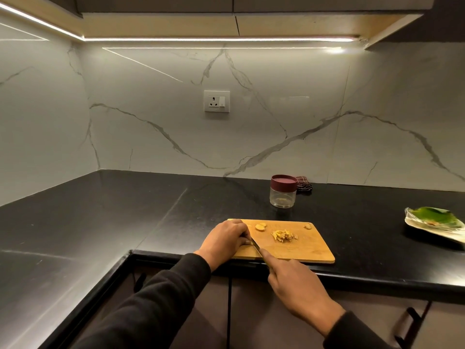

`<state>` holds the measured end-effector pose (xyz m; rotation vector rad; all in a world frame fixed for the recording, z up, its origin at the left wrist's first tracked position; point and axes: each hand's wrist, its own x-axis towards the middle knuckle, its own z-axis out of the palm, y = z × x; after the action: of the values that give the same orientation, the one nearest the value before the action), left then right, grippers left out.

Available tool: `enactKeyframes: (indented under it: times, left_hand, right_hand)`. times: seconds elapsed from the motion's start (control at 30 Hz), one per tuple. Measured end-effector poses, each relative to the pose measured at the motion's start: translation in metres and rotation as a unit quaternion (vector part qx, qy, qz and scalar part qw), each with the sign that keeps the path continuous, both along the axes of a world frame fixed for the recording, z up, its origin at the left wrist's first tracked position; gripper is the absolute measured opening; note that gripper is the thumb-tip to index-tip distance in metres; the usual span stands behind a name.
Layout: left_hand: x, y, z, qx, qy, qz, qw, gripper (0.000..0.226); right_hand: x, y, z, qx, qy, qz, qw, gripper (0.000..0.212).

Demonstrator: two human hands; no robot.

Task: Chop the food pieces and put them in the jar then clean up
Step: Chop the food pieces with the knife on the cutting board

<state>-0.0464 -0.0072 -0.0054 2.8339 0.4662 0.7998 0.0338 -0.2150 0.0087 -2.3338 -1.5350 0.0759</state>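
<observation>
A wooden cutting board (312, 248) lies at the front edge of the black counter. On it sit a pile of chopped yellow strips (284, 235), some slices (261, 227) and a small piece (307, 225) at the back right. My left hand (225, 239) curls over a piece of food at the board's left end, which is mostly hidden. My right hand (294, 280) grips a knife (255, 245), index finger along its spine, the blade against my left fingers. A clear jar (283, 195) with a maroon lid stands behind the board, lid on.
A dark checked cloth (304, 183) lies behind the jar by the marble wall. A plate (432, 224) with a green leaf lining sits at the right. The black counter (100, 210) wraps round to the left. Cabinet doors with handles are below.
</observation>
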Motion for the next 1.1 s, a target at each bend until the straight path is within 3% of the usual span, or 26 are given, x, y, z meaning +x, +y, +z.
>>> enactKeyframes:
  times: [0.3,0.63,0.73,0.93,1.1]
  left_hand:
    - [-0.002,-0.001,0.003,-0.008,0.001,-0.009,1.0,0.011]
    - [0.0,0.0,0.001,0.053,0.083,-0.03,0.995,0.04]
    - [0.002,0.0,0.001,0.044,0.064,-0.017,0.997,0.049]
    - [-0.003,-0.002,-0.007,-0.019,-0.042,-0.004,0.999,0.016]
    - [-0.006,-0.001,-0.009,-0.016,-0.052,-0.015,0.998,0.008]
  right_hand:
    - [-0.007,-0.024,0.004,-0.085,-0.123,-0.051,0.987,0.07]
    - [-0.008,-0.022,0.0,-0.072,-0.107,-0.053,0.99,0.068]
    - [-0.009,-0.021,0.001,-0.067,-0.101,-0.057,0.991,0.069]
    - [-0.007,-0.011,0.002,-0.029,-0.069,-0.033,0.997,0.06]
    - [0.003,-0.005,0.001,0.005,-0.03,-0.05,0.998,0.058]
